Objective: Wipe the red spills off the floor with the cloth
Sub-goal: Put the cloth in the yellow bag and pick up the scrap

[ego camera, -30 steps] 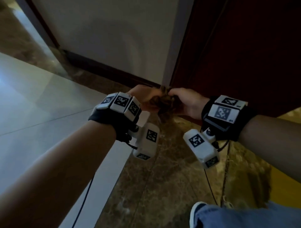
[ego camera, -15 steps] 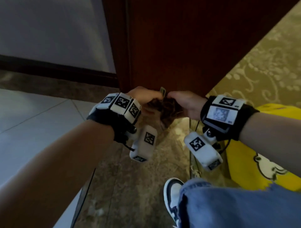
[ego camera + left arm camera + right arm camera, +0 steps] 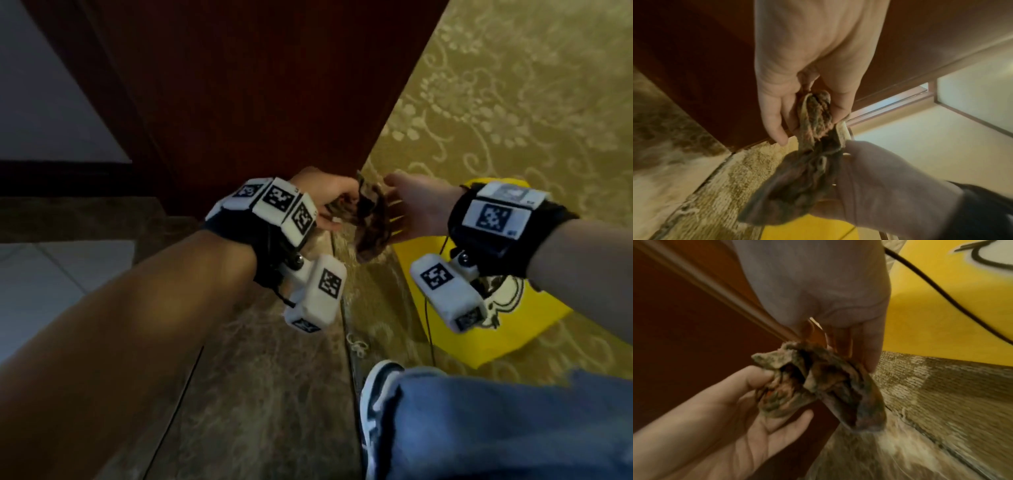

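- My view has swung from the pale tile floor to a dark door (image 3: 239,85) and patterned carpet (image 3: 513,102).
- My left hand (image 3: 329,202) and right hand (image 3: 414,205) still pinch the cloth (image 3: 371,219), bunched between them, clear of the floor.
- Their grips have loosened slightly.
- No red spill is in view; wiping is paused or done.

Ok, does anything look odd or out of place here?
The cloth, held up between the left hand and the right hand, is badly soiled: bunched, with dark blotches and reddish patches. A loose tangle of thread lies at the carpet's edge. No red spill shows.
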A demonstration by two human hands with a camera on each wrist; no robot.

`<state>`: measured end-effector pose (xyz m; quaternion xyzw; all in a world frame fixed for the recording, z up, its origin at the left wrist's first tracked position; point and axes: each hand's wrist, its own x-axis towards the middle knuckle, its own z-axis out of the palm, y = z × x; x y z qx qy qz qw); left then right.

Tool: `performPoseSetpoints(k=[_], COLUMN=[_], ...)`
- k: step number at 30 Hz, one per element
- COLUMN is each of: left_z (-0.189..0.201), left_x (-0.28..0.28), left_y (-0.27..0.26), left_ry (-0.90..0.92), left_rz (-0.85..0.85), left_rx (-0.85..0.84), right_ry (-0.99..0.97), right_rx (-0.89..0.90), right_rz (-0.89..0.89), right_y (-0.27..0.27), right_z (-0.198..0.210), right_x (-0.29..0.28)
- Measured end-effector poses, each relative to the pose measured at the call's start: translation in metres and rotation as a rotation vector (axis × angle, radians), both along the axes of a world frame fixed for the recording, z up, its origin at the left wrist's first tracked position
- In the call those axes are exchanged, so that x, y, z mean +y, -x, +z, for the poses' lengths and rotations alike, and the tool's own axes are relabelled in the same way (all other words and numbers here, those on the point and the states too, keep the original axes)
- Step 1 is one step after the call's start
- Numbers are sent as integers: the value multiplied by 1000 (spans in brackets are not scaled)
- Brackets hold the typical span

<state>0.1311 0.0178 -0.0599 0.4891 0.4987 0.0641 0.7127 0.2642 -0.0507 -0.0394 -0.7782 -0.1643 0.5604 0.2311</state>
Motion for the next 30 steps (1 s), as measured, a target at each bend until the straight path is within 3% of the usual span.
performPoseSetpoints(k=[4,6,9,12,14,16,18,20,24,30], left_z=[4,2,-5,-4,-2,-1,0,0,6,20], left_x=[4,1,-2,0,3,2,-1,-4,-5,6], left_y=[-13,-17,-19,-18,-17,-15,-14,-15,-12,15], left_ry=[-6,-2,-13,-21,-9,0,6,16,28,70], left_rz=[-28,-66,-91,-97,-89,-77,-73,-82,-100,-127], left_rx=[-28,-7,36,68,71,75,82,87,102,143], right_ry=[27,-30,-44,-139,-142,89,430,511,366,80], right_rx=[-84,-217,-500,-650,-935,-1130,-1145,-1118,-1069,-915], right_rz=[55,62,234,245,389,645,827,854,788,929], right_y=[-23,-42,-69,-83,-91,-99,-102,-102,-92,-24], right_z=[0,-2,-8,-12,-9,-13,-21,-29,-32,-13], right_x=[12,13,7,-1,-4,-6,-9,-12,-14,-4])
